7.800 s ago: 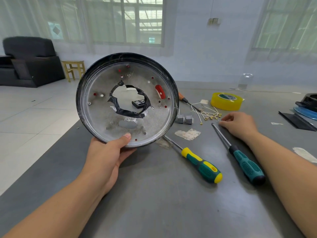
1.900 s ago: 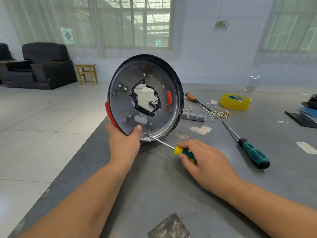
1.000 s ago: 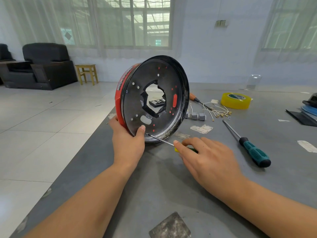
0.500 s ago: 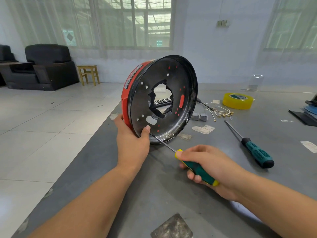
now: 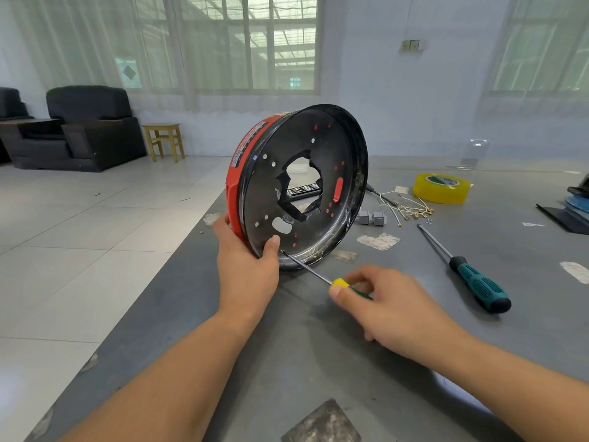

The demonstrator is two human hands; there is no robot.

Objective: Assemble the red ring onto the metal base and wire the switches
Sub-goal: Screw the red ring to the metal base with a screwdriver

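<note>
The round metal base [image 5: 347, 161] stands on edge on the grey table [image 5: 318, 362], its dark inner face turned toward me, with the red ring [image 5: 237, 173] fitted against its far side. My left hand [image 5: 247, 266] grips the lower rim, thumb on the inner face. My right hand [image 5: 382, 301] holds the yellow-and-green screwdriver [image 5: 339, 282] by its handle; the shaft tip touches the base's inner face just right of my left thumb. Two small grey switches [image 5: 371, 217] and thin wires with brass terminals [image 5: 411, 209] lie behind the base.
A second screwdriver with a green-and-black handle [image 5: 478, 287] lies at right. A yellow tape roll [image 5: 441, 187] sits farther back. Dark and blue parts [image 5: 573, 205] lie at the right edge. White scraps [image 5: 377, 240] dot the table; its left edge drops to a tiled floor.
I picked the yellow-and-green screwdriver off the table with my right hand and brought its tip to the base near my left thumb. The base turned, showing the red ring's side.
</note>
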